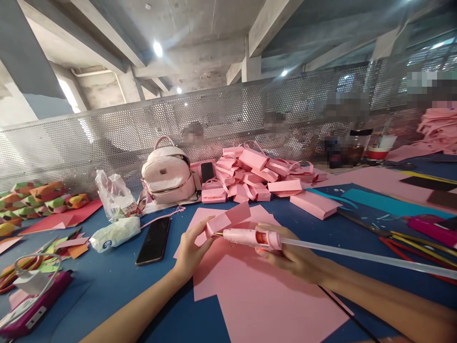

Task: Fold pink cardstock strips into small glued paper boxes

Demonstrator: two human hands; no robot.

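Gluing step in hand: left hand (189, 255) pinches a folded pink paper piece (224, 220) above the pink sheet (257, 295) on the blue counter (117, 271); right hand (289, 255) grips a pink glue gun (250, 237), nozzle at the fold. Next move likely needs steady trigger pressure.

A bare concrete ceiling (200, 43) with heavy beams fills the upper frame, lit by round ceiling lamps (157, 48). Below it, a perforated metal screen (107, 133) spans the frame behind the blue table (107, 281).
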